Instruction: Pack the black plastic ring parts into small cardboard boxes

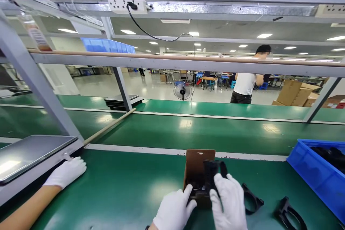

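A small brown cardboard box [200, 155] stands on the green work surface in front of me, its lid flap up and dark contents inside. My left hand [174, 209], in a white glove, grips the box at its near left corner, thumb and forefinger against it. Above the box's right side, my gloved right hand [229, 203] is closed on a black plastic part [211, 173]; its fingers hide much of the part's near side. Two black ring-shaped parts lie to the right: one ring part [252, 199] beside my right hand, another ring part [289, 215] farther right.
A blue bin [318, 179] with black parts stands at the right. At the left, a co-worker's gloved hand [66, 171] rests beside a flat-topped device [35, 154]. A wooden rod [110, 126] crosses the belt. Metal frame bars [188, 64] span overhead; a person [244, 84] stands beyond.
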`<action>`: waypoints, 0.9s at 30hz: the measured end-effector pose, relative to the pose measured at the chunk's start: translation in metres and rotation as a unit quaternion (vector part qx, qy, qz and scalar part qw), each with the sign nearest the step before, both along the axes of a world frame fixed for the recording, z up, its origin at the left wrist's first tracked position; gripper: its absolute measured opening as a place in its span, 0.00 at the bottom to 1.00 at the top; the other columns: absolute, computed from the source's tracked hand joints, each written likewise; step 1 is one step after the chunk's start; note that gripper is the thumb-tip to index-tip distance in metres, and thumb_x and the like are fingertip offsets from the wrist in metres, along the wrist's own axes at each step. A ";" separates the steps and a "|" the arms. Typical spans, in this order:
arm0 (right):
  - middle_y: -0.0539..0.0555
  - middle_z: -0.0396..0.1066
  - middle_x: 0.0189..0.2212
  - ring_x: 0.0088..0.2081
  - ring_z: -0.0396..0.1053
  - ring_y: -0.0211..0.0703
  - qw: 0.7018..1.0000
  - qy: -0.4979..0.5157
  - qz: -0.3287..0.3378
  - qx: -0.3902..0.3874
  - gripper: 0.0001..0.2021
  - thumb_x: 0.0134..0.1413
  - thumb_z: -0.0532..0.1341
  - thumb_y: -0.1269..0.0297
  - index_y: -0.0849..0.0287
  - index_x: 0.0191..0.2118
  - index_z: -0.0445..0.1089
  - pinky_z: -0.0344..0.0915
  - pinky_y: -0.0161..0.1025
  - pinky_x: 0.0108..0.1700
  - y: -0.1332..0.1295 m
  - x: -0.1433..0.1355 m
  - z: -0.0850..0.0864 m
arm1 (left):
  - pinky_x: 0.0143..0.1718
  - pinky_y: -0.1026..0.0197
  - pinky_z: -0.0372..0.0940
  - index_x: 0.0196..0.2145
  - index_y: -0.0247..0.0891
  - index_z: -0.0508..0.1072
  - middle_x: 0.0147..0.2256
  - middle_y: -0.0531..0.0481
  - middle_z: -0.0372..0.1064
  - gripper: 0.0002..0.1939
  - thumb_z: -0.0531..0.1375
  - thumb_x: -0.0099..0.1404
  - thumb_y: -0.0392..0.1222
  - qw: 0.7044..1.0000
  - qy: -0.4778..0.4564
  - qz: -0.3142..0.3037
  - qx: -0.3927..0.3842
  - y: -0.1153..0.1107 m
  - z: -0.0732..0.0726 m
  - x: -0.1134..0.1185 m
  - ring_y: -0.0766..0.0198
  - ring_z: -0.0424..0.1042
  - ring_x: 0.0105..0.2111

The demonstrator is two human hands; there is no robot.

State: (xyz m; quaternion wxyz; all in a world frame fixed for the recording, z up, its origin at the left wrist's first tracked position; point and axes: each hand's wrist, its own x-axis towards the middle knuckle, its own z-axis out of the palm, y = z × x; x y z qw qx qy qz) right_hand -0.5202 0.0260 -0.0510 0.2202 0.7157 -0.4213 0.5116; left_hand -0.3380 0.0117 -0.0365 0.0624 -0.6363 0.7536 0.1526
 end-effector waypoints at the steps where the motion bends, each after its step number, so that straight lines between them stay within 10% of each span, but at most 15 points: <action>1: 0.60 0.77 0.44 0.43 0.73 0.53 1.000 0.020 -0.007 0.008 0.24 0.69 0.55 0.65 0.60 0.68 0.58 0.69 0.54 0.49 -0.001 0.014 0.000 | 0.48 0.45 0.72 0.66 0.40 0.64 0.46 0.35 0.78 0.28 0.51 0.71 0.47 1.000 0.005 -0.006 -0.001 0.004 -0.004 -0.003 0.42 0.78 0.46; 9: 0.57 0.75 0.30 0.28 0.72 0.50 0.936 0.186 -0.112 0.277 0.14 0.57 0.59 0.72 0.60 0.49 0.72 0.63 0.43 0.30 -0.016 0.068 -0.032 | 0.45 0.49 0.75 0.49 0.41 0.78 0.39 0.40 0.80 0.18 0.50 0.71 0.42 0.977 0.173 -0.067 -0.107 0.030 -0.041 0.038 0.47 0.80 0.39; 13: 0.57 0.73 0.28 0.27 0.73 0.53 0.909 0.243 -0.046 0.336 0.06 0.53 0.62 0.73 0.58 0.37 0.75 0.61 0.43 0.26 -0.016 0.070 -0.015 | 0.66 0.48 0.61 0.66 0.45 0.63 0.63 0.42 0.67 0.26 0.49 0.74 0.53 0.832 0.465 -0.031 -0.302 0.018 -0.068 0.070 0.50 0.66 0.63; 19: 0.57 0.74 0.25 0.24 0.70 0.47 0.899 0.301 0.092 0.304 0.05 0.52 0.62 0.72 0.56 0.30 0.74 0.67 0.44 0.26 -0.017 0.056 0.011 | 0.73 0.46 0.43 0.72 0.33 0.44 0.73 0.35 0.41 0.50 0.52 0.67 0.70 0.759 0.636 0.107 -0.090 -0.019 -0.088 0.017 0.47 0.45 0.72; 23: 0.61 0.76 0.48 0.48 0.76 0.52 0.968 -0.077 0.105 0.214 0.17 0.69 0.50 0.68 0.55 0.56 0.71 0.77 0.49 0.47 -0.021 0.001 -0.017 | 0.74 0.48 0.41 0.73 0.39 0.45 0.73 0.42 0.43 0.43 0.46 0.71 0.68 0.712 0.691 0.104 -0.074 -0.023 -0.097 0.011 0.52 0.43 0.73; 27: 0.61 0.73 0.57 0.53 0.76 0.52 0.855 -0.314 0.193 0.363 0.23 0.71 0.53 0.57 0.50 0.68 0.59 0.80 0.50 0.47 -0.033 -0.017 -0.081 | 0.72 0.47 0.48 0.73 0.44 0.45 0.73 0.46 0.42 0.38 0.45 0.73 0.63 0.742 0.657 0.129 -0.023 -0.026 -0.104 0.013 0.52 0.44 0.72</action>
